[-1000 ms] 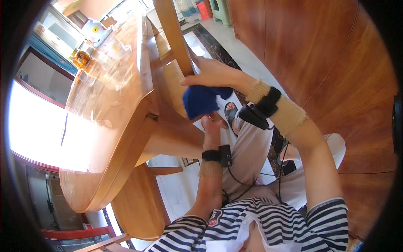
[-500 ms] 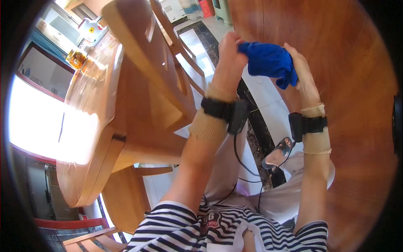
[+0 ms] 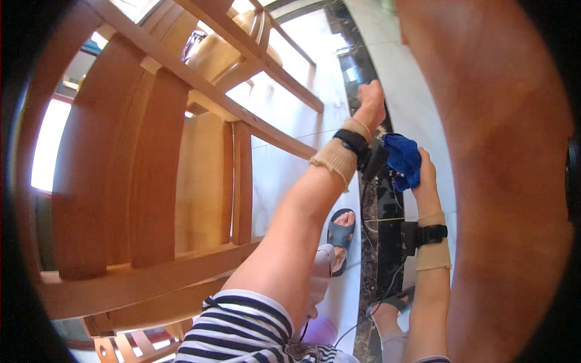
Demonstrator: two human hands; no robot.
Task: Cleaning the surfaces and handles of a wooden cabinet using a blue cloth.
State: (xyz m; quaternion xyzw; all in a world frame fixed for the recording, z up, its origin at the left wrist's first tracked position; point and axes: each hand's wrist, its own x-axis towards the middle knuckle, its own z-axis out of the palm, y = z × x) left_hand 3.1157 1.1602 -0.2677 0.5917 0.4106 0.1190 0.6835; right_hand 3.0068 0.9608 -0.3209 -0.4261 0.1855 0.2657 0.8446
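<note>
Looming right of the cloth: wooden surface [image 3: 508, 199], broad and reddish-brown, filling the right side of the view; whether the cloth touches it cannot be told.
Chair [image 3: 151, 181]: well left of the cloth, pale wood, its slats running up and down with crossbars angled across them; it blocks most of the left side of the view.
Floor [image 3: 290, 121]: pale tiles behind and below the cloth, with a dark stone strip [image 3: 387, 242] running down directly under it.
Left arm: crosses from the lower middle up to just left of the cloth, wearing a beige wrap and a black band [image 3: 353, 142] at the wrist; the band's box hides the cloth's left edge.
Shirt [image 3: 242, 330]: striped dark and white, far below the cloth at the lower edge.
Right hand [image 3: 425, 178]: directly under and against the cloth, fingers closed on its lower right part; a black band and beige wrap sit at the wrist below.
Left hand [image 3: 370, 103]: just above and left of the cloth, seen from the back, fingers together; whether it touches the cloth cannot be told.
Sandal [image 3: 342, 233]: dark blue, on a foot, below and left of the cloth.
Cloth [image 3: 402, 158]: blue, bunched into a lump between the two wrists; long axis roughly upright, tilted a little to the left at the top, loose ends hanging down.
</note>
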